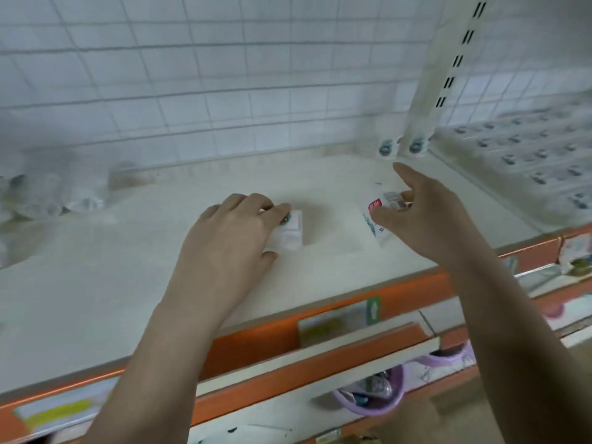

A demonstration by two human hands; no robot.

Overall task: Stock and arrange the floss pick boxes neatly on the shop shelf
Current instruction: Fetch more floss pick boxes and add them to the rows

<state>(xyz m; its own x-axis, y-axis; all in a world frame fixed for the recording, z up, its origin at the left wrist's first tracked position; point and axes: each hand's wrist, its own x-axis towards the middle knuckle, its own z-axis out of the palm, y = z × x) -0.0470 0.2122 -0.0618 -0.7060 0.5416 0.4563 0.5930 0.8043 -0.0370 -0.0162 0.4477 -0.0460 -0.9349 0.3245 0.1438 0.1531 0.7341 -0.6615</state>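
The shelf (134, 283) is a pale board with an orange front edge (413, 293) that runs from lower left up to the right. On it, about midway between that edge and the wire grid (224, 75) at the back, the left hand (230, 238) lies over a small white box (290, 230), fingers curled across its top and thumb at its near side, gripping it. The box rests on the shelf with its right end showing past the fingertips.

To the right of that box, with a strip of bare board between them, the right hand (426, 216) pinches a second white box (381, 216) between thumb and curled fingers, the index finger pointing away toward the back. This box is tilted; whether its lower corner touches the shelf cannot be told.

Bare board lies on the left of the first box and behind both, up to the grid. At the back right corner two more small boxes (402, 145) stand by a white slotted upright (442, 68). Right of the upright, a neighbouring shelf holds rows of similar packs (531, 155). Far left on the shelf sits a blurred heap of clear bags (41, 193). Below the orange edge, price labels (339, 318) hang, and a purple basket (378, 398) sits on a lower level.
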